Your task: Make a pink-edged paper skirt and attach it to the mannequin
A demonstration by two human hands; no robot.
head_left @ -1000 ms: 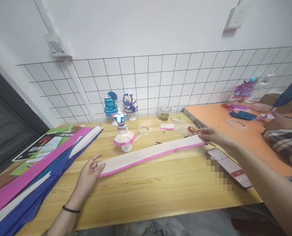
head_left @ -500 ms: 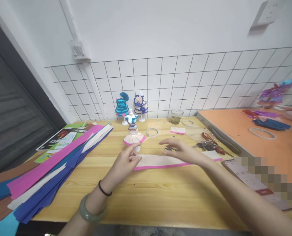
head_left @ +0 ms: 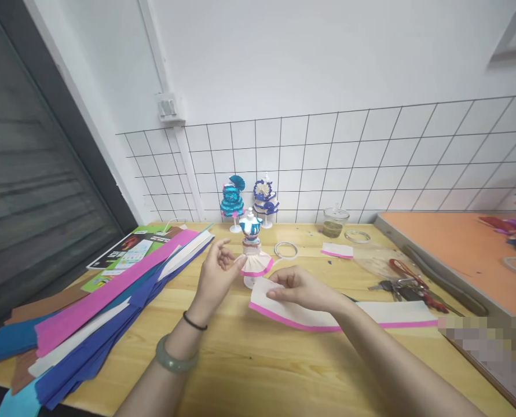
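My right hand [head_left: 299, 288] pinches the left end of a white crepe paper strip with a pink edge [head_left: 392, 313], lifting that end off the table. The strip's right part lies flat; my forearm hides some of its middle. A small dress form [head_left: 251, 226] stands just beyond, wearing a blue-and-white top and a pleated cream skirt with a pink hem [head_left: 258, 265]. My left hand [head_left: 218, 269] is open beside the skirt, fingers loosely curled and apart. Its thumb tip overlaps the skirt's left edge; whether it touches, I cannot tell.
Long coloured paper strips [head_left: 110, 301] lie at the left over a booklet [head_left: 130, 246]. Two dressed forms, one teal [head_left: 232, 202] and one purple-and-cream [head_left: 265, 200], stand at the back. Tape rolls [head_left: 286, 250], a glass cup [head_left: 335, 223], a short strip [head_left: 337, 250] and keys [head_left: 407, 288] lie rightward.
My right hand has closed on the strip's left end and raised it. My left hand has moved off the strip, up beside the skirt, and its fingers have opened. The view has shifted right-to-left slightly.
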